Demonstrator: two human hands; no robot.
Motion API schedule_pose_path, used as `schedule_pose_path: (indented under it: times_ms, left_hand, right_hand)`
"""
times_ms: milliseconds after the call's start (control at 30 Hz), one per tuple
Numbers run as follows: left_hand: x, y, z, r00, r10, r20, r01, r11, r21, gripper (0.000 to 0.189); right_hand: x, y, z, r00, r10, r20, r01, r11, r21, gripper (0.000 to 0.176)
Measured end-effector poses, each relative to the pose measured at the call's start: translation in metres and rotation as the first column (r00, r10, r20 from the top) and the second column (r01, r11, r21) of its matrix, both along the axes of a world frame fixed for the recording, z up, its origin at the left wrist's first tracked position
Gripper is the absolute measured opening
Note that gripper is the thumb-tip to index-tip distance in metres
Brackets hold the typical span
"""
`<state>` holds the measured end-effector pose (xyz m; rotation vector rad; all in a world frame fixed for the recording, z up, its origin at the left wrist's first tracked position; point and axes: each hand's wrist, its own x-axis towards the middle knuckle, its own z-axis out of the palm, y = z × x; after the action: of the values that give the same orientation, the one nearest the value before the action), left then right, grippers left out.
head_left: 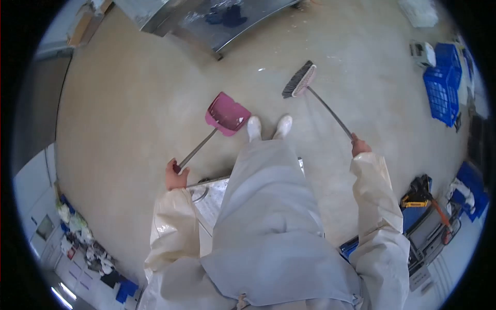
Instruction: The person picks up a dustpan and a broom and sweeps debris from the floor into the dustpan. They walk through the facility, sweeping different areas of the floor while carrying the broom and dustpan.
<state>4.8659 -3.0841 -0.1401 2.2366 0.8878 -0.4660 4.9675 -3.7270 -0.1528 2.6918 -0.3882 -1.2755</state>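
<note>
My left hand is closed around the handle end of a pink long-handled dustpan. The pan lies near my left boot, with small light bits showing in it. In my right hand is the grey handle of a broom, fingers wrapped round it. Its dark bristles point to the left, ahead of my white boots. A small white scrap lies on the floor between the dustpan and the broom head. Cream sleeves cover both my arms.
A metal table with dark cloth on it stands ahead. Blue crates sit at the right, with a trolley-like frame lower down. Behind my left arm is a metal surface. Clutter lines the lower left wall.
</note>
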Motion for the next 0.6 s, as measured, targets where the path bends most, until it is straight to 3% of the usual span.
schedule_pose_path:
  times_ms: [33, 133, 233, 333, 433, 500, 600]
  left_hand:
    - [-0.001, -0.003, -0.002, 0.993, 0.002, 0.116, -0.002, 1.000, 0.002, 0.063]
    - [0.005, -0.020, 0.016, 0.961, 0.113, 0.254, -0.109, 0.994, -0.028, 0.061]
    - [-0.003, -0.003, -0.005, 0.958, 0.271, -0.090, -0.271, 0.962, 0.020, 0.047]
    - [-0.013, 0.029, -0.027, 0.992, -0.010, -0.122, 0.033, 0.981, 0.190, 0.029]
    - [0.007, 0.001, 0.011, 0.992, 0.023, -0.126, 0.007, 0.974, 0.228, 0.022]
    - [-0.002, 0.003, 0.007, 0.999, -0.028, -0.038, 0.036, 0.972, 0.233, 0.021]
    - [0.003, -0.031, 0.033, 0.999, 0.040, -0.006, -0.038, 0.977, 0.208, 0.019]
  right_hand:
    - [-0.001, -0.005, 0.009, 1.000, -0.009, 0.015, 0.009, 1.000, -0.012, 0.038]
    - [-0.023, -0.010, 0.031, 0.996, -0.025, 0.080, 0.022, 0.999, 0.036, 0.038]
    - [-0.035, 0.024, 0.051, 0.996, -0.089, 0.018, 0.087, 0.994, 0.063, 0.039]
    - [-0.050, 0.066, 0.039, 0.992, -0.127, 0.006, 0.124, 0.980, 0.159, 0.041]
    - [-0.050, 0.078, 0.019, 0.992, -0.121, -0.028, 0.125, 0.966, 0.225, 0.044]
    - [-0.042, 0.072, 0.014, 0.993, -0.099, -0.066, 0.110, 0.974, 0.200, 0.048]
    - [-0.052, 0.016, -0.004, 0.999, 0.014, -0.051, 0.000, 0.964, 0.266, 0.049]
